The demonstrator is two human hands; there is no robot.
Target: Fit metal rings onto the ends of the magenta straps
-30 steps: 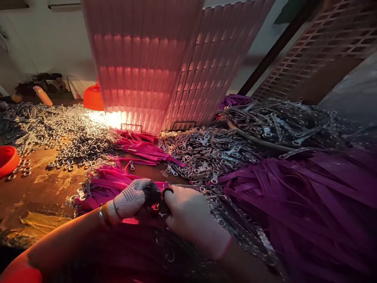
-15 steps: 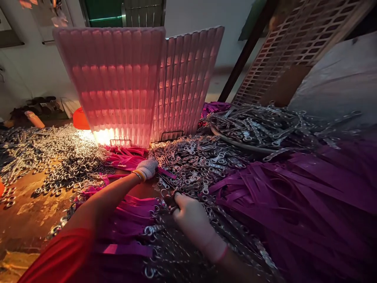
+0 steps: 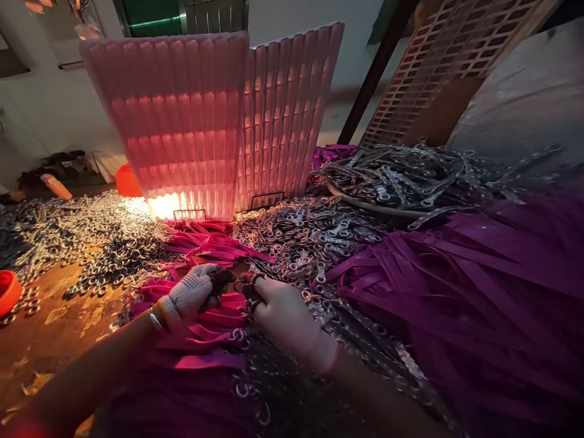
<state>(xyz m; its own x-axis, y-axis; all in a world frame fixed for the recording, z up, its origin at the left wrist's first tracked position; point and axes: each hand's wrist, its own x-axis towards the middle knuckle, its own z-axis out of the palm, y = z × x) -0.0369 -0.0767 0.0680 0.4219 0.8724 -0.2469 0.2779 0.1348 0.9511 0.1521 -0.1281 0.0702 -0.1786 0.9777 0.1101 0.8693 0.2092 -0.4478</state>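
The left hand [image 3: 194, 293] and right hand [image 3: 288, 319] were curled, contents impossible to tell; the magenta straps [image 3: 207, 362] looked light, limp, best pinched beside their metal rings [image 3: 238, 334].

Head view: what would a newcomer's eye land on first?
Probably the two ribbed panels at the back, glowing pink beside the red lamp at their lower left. Purple straps heap up at right. Front and centre, the gloved left hand and right hand are close together over magenta straps.
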